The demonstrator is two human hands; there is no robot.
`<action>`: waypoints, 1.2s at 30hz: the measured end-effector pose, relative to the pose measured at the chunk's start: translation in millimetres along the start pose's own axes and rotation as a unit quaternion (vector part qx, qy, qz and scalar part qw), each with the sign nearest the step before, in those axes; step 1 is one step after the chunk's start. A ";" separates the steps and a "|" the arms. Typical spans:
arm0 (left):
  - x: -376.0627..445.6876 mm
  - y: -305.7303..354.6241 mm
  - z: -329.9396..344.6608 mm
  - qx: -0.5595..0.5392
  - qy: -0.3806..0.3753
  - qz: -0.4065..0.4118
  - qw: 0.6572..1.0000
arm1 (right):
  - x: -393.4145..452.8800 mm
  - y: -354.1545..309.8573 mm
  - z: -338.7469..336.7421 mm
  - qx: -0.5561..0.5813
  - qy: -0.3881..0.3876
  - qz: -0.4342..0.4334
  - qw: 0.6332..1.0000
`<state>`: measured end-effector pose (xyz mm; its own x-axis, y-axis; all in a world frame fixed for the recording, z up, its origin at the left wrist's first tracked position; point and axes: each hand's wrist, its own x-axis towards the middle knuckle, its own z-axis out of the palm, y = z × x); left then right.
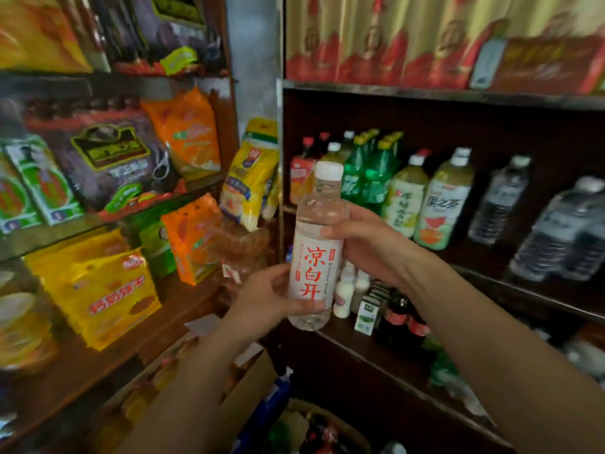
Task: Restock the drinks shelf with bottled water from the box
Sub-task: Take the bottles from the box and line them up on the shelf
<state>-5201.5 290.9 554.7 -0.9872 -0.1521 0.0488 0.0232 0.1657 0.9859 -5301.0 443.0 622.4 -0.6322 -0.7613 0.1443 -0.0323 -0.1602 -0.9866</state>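
Observation:
A clear water bottle (316, 247) with a white cap and a white label with red characters stands upright in mid-air, held by both hands in front of the dark drinks shelf (491, 260). My left hand (262, 296) grips its lower part from the left. My right hand (370, 244) wraps its middle from the right. On the shelf behind stand green soda bottles (370, 172), juice bottles (442, 208) and dark-labelled water bottles (556, 224). A cardboard box (248, 381) sits low, below my arms, its contents blurred.
Snack bags fill the shelves on the left (98, 290). Red and gold cartons (393, 40) line the top right shelf. Small white bottles and cartons (357, 296) stand on the lower shelf just behind the held bottle. A metal post (280, 158) divides the two shelving units.

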 end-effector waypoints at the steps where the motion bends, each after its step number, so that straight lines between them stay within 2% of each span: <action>1: 8.9 7.5 11.3 -0.001 -0.004 0.004 1.000 | -7.2 -9.5 -12.2 -0.018 0.015 -0.003 1.000; 5: 46.3 31.6 64.1 0.020 -0.038 0.032 0.999 | -40.4 -43.7 -64.3 -0.087 0.091 -0.007 0.992; 10: 85.8 51.5 152.1 0.004 -0.081 0.060 0.995 | -84.0 -68.5 -139.0 -0.114 0.200 0.009 0.973; 15: 120.6 53.0 245.0 -0.037 -0.132 0.034 0.990 | -141.1 -76.3 -210.4 -0.135 0.322 0.026 0.937; 23: 153.9 35.2 385.1 -0.075 -0.209 -0.004 0.975 | -211.0 -63.2 -290.0 -0.171 0.435 0.042 0.883; 30: 181.5 21.2 480.4 -0.077 -0.230 0.002 0.970 | -249.0 -48.7 -352.9 -0.264 0.546 0.074 0.792; 33: 191.6 12.2 504.1 -0.059 -0.240 0.006 0.969 | -257.8 -41.7 -368.3 -0.312 0.560 0.106 0.760; 36: 198.2 8.3 517.4 -0.043 -0.232 0.010 0.972 | -259.0 -35.7 -375.5 -0.357 0.562 0.103 0.739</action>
<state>-5478.7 766.3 489.7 -0.9510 0.3091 0.0097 0.0357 0.0785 0.9963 -5426.9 881.8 591.5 -0.9116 0.3429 0.2268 0.0066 0.5638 -0.8259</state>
